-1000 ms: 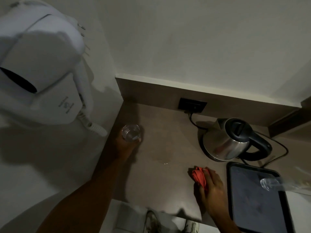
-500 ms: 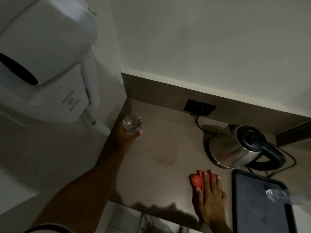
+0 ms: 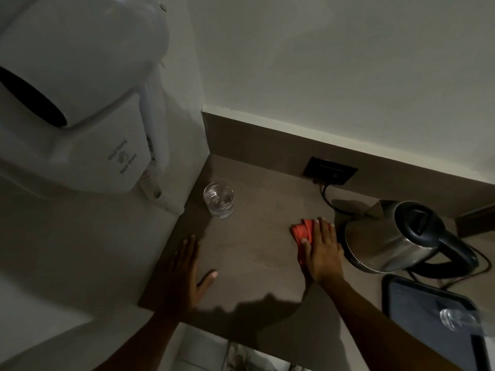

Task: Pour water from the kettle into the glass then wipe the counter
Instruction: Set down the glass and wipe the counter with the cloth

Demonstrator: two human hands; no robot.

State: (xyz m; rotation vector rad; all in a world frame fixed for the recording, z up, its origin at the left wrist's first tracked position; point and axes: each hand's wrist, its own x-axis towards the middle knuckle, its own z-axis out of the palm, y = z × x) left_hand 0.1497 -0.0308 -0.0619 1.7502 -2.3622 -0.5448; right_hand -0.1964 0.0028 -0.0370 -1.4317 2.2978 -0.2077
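Note:
A clear glass [image 3: 218, 200] with water in it stands alone in the back left corner of the brown counter [image 3: 254, 253]. My left hand [image 3: 186, 274] lies flat and open on the counter near its left front edge, well apart from the glass. My right hand [image 3: 321, 250] presses flat on a red cloth [image 3: 302, 231] in the middle of the counter, just left of the steel kettle [image 3: 385, 236]. The kettle has a black lid and handle and sits on its base. A faint wet patch shows on the counter left of the cloth.
A white wall-mounted hair dryer [image 3: 75, 97] hangs at upper left, above the counter's left edge. A black socket [image 3: 330, 171] with the kettle's cord is on the back panel. A dark tray [image 3: 428, 317] holding an upturned glass [image 3: 455, 318] sits at right front.
My left hand let go of the glass and drew back to rest flat near the front edge. My right hand slid the red cloth away from me, up beside the kettle.

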